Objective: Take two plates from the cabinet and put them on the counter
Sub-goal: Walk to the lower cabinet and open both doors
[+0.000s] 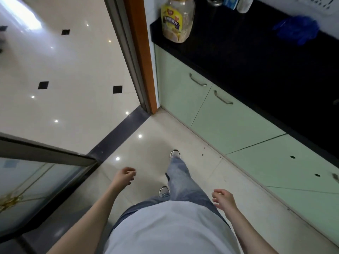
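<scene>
I look down at my legs on a tiled kitchen floor. My left hand (126, 176) hangs low at centre left, fingers loosely curled, holding nothing. My right hand (222, 198) hangs at lower right, fingers apart and empty. A black counter (256, 57) runs along the right side. Below it are pale green cabinet doors (225, 121), all closed, two of them with metal handles (197, 80). No plates are in view.
A clear plastic jar with a yellow label (177, 21) stands at the counter's left end. Blue gloves (299, 30) lie further back, near bottles by the wall. An orange door frame (141, 52) and a glass sliding door (36, 173) stand to the left.
</scene>
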